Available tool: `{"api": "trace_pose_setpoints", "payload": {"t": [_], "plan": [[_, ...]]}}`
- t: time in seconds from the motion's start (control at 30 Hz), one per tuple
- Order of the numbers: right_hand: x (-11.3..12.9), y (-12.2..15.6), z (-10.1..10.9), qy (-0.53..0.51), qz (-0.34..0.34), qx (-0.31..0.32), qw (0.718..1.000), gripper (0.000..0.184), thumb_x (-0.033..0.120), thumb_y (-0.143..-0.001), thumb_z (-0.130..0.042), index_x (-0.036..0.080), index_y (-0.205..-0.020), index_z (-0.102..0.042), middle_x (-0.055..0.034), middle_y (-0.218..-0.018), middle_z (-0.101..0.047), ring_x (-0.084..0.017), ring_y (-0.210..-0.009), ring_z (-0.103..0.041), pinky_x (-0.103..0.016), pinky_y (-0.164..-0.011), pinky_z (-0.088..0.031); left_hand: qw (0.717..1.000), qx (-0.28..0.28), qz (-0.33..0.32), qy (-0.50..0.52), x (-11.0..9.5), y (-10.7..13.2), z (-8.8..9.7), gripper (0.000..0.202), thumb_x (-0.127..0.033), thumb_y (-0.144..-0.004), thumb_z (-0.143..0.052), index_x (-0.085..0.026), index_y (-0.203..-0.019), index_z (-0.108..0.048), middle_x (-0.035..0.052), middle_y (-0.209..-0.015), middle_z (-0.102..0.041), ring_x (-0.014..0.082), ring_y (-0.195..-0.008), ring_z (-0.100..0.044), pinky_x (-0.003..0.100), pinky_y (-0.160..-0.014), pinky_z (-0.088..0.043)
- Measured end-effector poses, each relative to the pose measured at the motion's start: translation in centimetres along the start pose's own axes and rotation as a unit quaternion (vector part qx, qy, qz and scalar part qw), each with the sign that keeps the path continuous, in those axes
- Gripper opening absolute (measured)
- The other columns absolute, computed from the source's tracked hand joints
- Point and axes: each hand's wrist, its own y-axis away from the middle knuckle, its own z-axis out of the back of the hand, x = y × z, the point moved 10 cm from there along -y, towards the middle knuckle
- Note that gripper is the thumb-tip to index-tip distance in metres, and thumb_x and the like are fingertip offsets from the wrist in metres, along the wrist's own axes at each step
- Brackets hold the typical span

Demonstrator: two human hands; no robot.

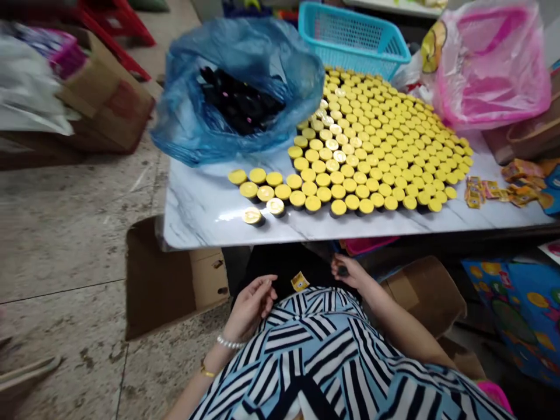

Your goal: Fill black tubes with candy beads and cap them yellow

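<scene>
Below the near edge of the white marble-patterned worktop (196,227), both hands hanging over a dark lap, off the worktop and apart from each other. Opening loosely, the left hand (250,308) pinching nothing, its fingers (265,287) slightly spread, with a pearl bracelet (230,342) and a gold bracelet (207,370) circling the wrist. Curling inward, the right hand (350,273) closing its fingers around a small dark object (342,270), too shadowed to name more exactly. Resting on the lap between the hands, a small yellow sachet (300,282).

Spreading from near the worktop's near edge toward its far right corner, a dense crowd of yellow-capped jars (371,146) standing well beyond both hands, a few gold-foil tops showing among them. Slumping toward the far left corner and touching the jars, a blue plastic bag (236,93) holding black cylinders (238,102). Sitting past the far edge, a turquoise plastic basket (354,41), with a pink plastic bag (490,64) bulging at the far right corner. Scattering along the right edge, colourful sachets (520,184). Lying on the floor beneath the hands, cardboard boxes (170,280) opening on both sides.
</scene>
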Motion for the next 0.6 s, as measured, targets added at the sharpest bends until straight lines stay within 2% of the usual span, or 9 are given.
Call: {"api": "trace_pose_setpoints", "payload": {"t": [0.07,0.13,0.17,0.2,0.27,0.37,0.4,0.47,0.6], "plan": [[-0.2,0.3,1.9,-0.003,0.002,-0.023,1.0,0.04,0.058,-0.074,-0.069,0.02,-0.073,-0.058,0.0001,-0.06,-0.055,-0.013,-0.054,-0.052,-0.023,-0.045,-0.042,0.997,-0.057,-0.047,-0.038,-1.4,0.7,1.1,0.052,-0.056,-0.075,-0.084,-0.018,-0.105,-0.066,-0.0021,-0.065,-0.063,0.0074,-0.043,-0.047,0.016,-0.038,-0.03],[-0.2,0.8,2.7,0.005,0.013,-0.036,0.999,0.033,0.051,-0.072,-0.072,0.02,-0.081,-0.064,-0.0023,-0.072,-0.063,-0.015,-0.062,-0.059,-0.025,-0.051,-0.048,0.979,-0.108,-0.139,-0.099,-4.5,2.3,1.3,0.043,-0.05,-0.078,-0.082,-0.02,-0.105,-0.069,0.0,-0.07,-0.066,0.0111,-0.05,-0.054,0.02,-0.045,-0.04],[-0.2,1.1,2.7,0.014,0.02,-0.037,0.999,0.03,0.045,-0.07,-0.073,0.02,-0.085,-0.066,-0.0027,-0.077,-0.066,-0.015,-0.067,-0.061,-0.026,-0.057,-0.051,0.961,-0.136,-0.199,-0.137,-6.6,3.5,1.2,0.037,-0.045,-0.08,-0.08,-0.022,-0.107,-0.07,0.0014,-0.075,-0.068,0.0134,-0.056,-0.058,0.023,-0.052,-0.047],[-0.2,1.4,2.4,0.026,0.026,-0.034,0.999,0.028,0.039,-0.069,-0.075,0.021,-0.089,-0.069,-0.0028,-0.082,-0.068,-0.016,-0.071,-0.063,-0.028,-0.062,-0.054,0.935,-0.164,-0.262,-0.175,-8.9,4.9,0.8,0.031,-0.04,-0.083,-0.078,-0.024,-0.109,-0.072,0.0027,-0.081,-0.07,0.016,-0.064,-0.063,0.026,-0.062,-0.053],[0.0,1.9,1.2,0.062,0.041,-0.022,0.997,0.029,0.029,-0.067,-0.076,0.02,-0.094,-0.072,-0.0024,-0.086,-0.071,-0.016,-0.076,-0.065,-0.029,-0.072,-0.055,0.862,-0.22,-0.386,-0.246,-13.7,7.9,-0.1,0.026,-0.031,-0.086,-0.075,-0.026,-0.111,-0.073,0.0041,-0.092,-0.072,0.02,-0.079,-0.067,0.032,-0.077,-0.055],[1.1,2.7,-1.3,0.118,0.07,-0.005,0.991,0.037,0.023,-0.066,-0.08,0.021,-0.102,-0.073,-0.0025,-0.092,-0.074,-0.018,-0.086,-0.068,-0.031,-0.082,-0.055,0.74,-0.265,-0.531,-0.317,-19.9,10.6,-1.7,0.03,-0.028,-0.086,-0.076,-0.024,-0.114,-0.07,0.0055,-0.098,-0.072,0.0221,-0.088,-0.067,0.035,-0.084,-0.054],[1.8,3.1,-2.3,0.136,0.082,-0.004,0.987,0.04,0.023,-0.067,-0.081,0.022,-0.106,-0.072,-0.0025,-0.095,-0.074,-0.019,-0.089,-0.068,-0.032,-0.084,-0.054,0.707,-0.279,-0.554,-0.34,-21.4,10.6,-2.1,0.035,-0.032,-0.084,-0.079,-0.022,-0.116,-0.069,0.0068,-0.101,-0.072,0.0233,-0.092,-0.067,0.036,-0.087,-0.053],[3.5,4.1,-4.2,0.19,0.115,-0.003,0.975,0.042,0.028,-0.072,-0.083,0.024,-0.112,-0.07,-0.0017,-0.095,-0.073,-0.019,-0.087,-0.068,-0.031,-0.079,-0.054,0.676,-0.285,-0.562,-0.383,-23.6,9.2,-2.5,0.046,-0.04,-0.082,-0.081,-0.018,-0.121,-0.066,0.0096,-0.107,-0.072,0.0261,-0.101,-0.065,0.04,-0.093,-0.051],[7.1,6.5,-8.2,0.283,0.182,0.032,0.941,0.024,0.04,-0.086,-0.075,0.024,-0.104,-0.074,0.0002,-0.078,-0.067,-0.015,-0.065,-0.059,-0.028,-0.06,-0.047,0.672,-0.25,-0.551,-0.427,-24.9,5.5,-3.4,0.043,-0.05,-0.085,-0.078,-0.017,-0.111,-0.069,0.0106,-0.105,-0.073,0.0268,-0.101,-0.064,0.042,-0.097,-0.046]]}}
